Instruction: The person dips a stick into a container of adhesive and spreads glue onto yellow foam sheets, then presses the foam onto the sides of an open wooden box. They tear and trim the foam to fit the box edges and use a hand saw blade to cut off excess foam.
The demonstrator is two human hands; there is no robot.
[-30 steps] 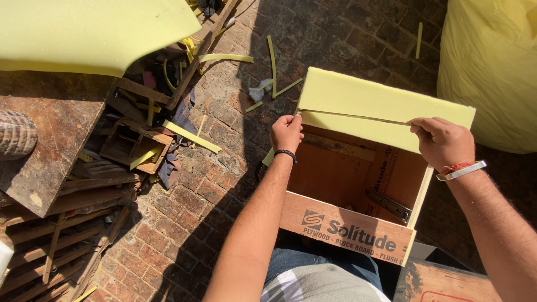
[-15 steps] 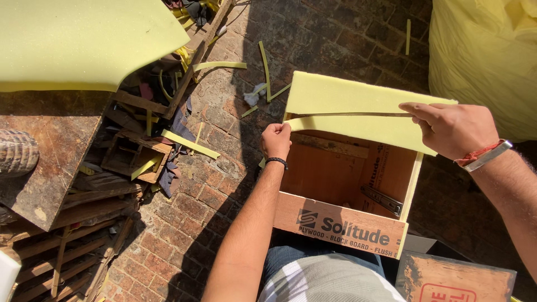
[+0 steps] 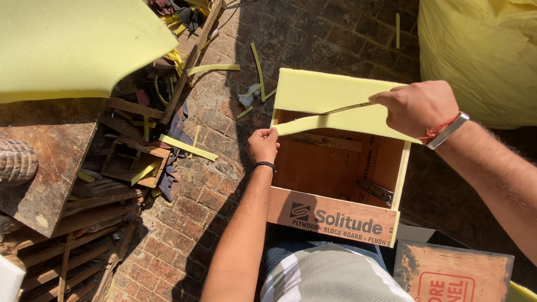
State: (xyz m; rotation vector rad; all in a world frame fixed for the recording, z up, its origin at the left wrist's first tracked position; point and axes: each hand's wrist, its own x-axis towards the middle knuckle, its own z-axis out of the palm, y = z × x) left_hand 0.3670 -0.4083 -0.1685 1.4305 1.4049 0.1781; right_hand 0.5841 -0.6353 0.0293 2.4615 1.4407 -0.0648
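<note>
A pale yellow foam sheet (image 3: 321,89) lies over the far side of an open plywood box (image 3: 330,215). A slit runs across the sheet, splitting a near strip (image 3: 358,122) from the rest. My left hand (image 3: 263,144) pinches the left end of that strip at the box's left corner. It wears a black band on the wrist. My right hand (image 3: 417,106) is closed over the sheet's right part, gripping a thin blade (image 3: 347,108) that lies in the slit. It has a red thread and a metal bangle at the wrist.
A big foam sheet (image 3: 72,45) covers a rusty table (image 3: 45,145) at the left. Wood offcuts, a small wooden frame (image 3: 131,162) and foam strips (image 3: 187,147) litter the brick floor. A yellow foam bundle (image 3: 481,56) stands at the far right, with another board (image 3: 453,274) near me.
The slit has opened at its left end, and the near strip now hangs apart from the sheet. My right hand has moved left along the slit. My left hand still holds the strip's end.
</note>
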